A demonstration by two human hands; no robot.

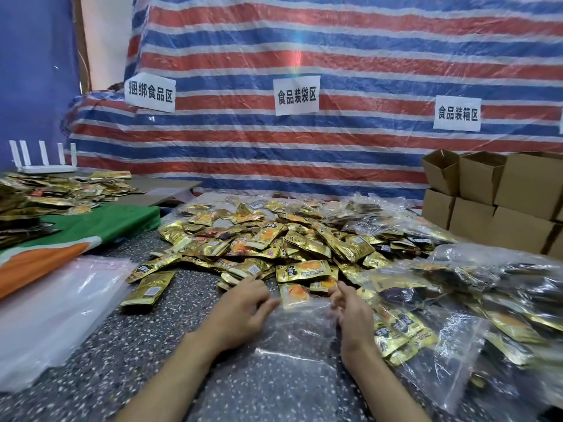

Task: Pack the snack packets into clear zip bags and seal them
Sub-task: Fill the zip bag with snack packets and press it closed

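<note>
Nothing is clasped by the left hand (243, 309), its fingers loose at the left edge of the clear zip bag (292, 339). The right hand (350, 315) is blurred at the bag's mouth, so its hold cannot be told. The bag is laid flat on the speckled table (122, 345), with one gold snack packet (294, 295) at its mouth and the packet heap (274, 239) just beyond.

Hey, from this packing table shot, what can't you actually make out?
Head view: right hand fingers are motion-blurred; any grip on the clear zip bag is unclear.
Left hand: seen from behind, so contact between fingers and packets is unclear.
Snack packets print: too small to read.
Filled bags: cut off by the right edge, contents veiled by glare.
Cardboard boxes: insides hidden by their walls.
</note>
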